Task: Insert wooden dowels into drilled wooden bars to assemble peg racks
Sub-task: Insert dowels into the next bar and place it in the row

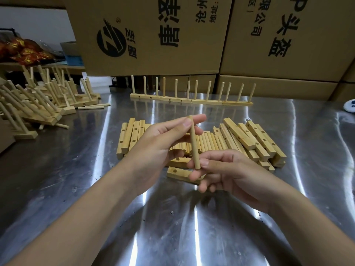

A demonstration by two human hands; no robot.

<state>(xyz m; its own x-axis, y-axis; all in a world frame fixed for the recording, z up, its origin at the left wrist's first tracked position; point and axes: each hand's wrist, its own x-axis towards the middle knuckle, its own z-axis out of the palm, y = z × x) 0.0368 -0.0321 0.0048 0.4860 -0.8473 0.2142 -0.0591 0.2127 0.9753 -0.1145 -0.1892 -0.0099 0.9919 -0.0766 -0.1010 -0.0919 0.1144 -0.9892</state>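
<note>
A pale wooden dowel [194, 143] stands nearly upright between my hands above the steel table. My left hand [163, 146] pinches its top end between thumb and forefinger. My right hand [226, 169] pinches its bottom end. Under my hands lie two drilled wooden bars [177, 172] flat on the table. Behind them is a heap of loose dowels [209, 142], flanked by drilled bars stacked at left [130, 135] and at right [255, 139].
A row of finished peg racks [192, 97] stands upright along the back of the steel table [172, 227]. A tumbled pile of finished racks [44, 98] fills the far left. Large cardboard boxes [153, 35] wall off the back. A small white object [350, 106] sits at the right edge.
</note>
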